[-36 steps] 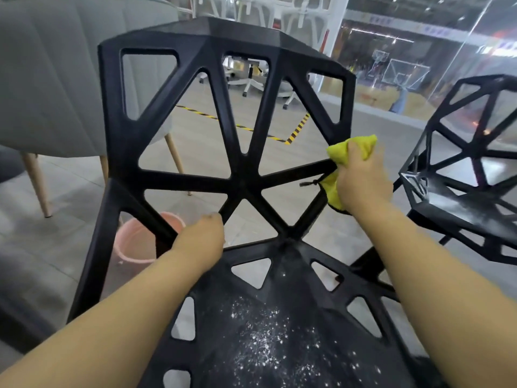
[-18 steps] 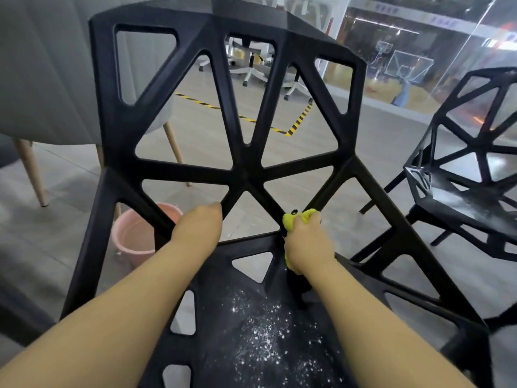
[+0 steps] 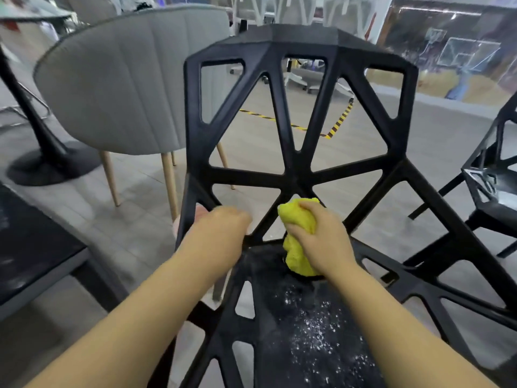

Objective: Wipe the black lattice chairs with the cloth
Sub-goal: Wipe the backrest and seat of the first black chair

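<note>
A black lattice chair (image 3: 296, 175) fills the middle of the head view, its backrest facing me. White specks of dust lie on its seat (image 3: 313, 337). My right hand (image 3: 321, 239) grips a bunched yellow cloth (image 3: 298, 228) and presses it where the backrest meets the seat. My left hand (image 3: 221, 228) curls round a lower left strut of the backrest. A second black lattice chair (image 3: 492, 186) stands at the right edge.
A grey upholstered chair (image 3: 120, 88) with wooden legs stands behind on the left. A black pedestal table base (image 3: 44, 161) is far left, a dark table edge (image 3: 42, 247) near left. Part of a pink bucket (image 3: 200, 212) shows behind my left hand. Yellow-black floor tape (image 3: 333, 127) lies beyond.
My right hand carried the cloth from the backrest's right strut down to its base at the seat. The view shifted left. My left hand kept its hold.
</note>
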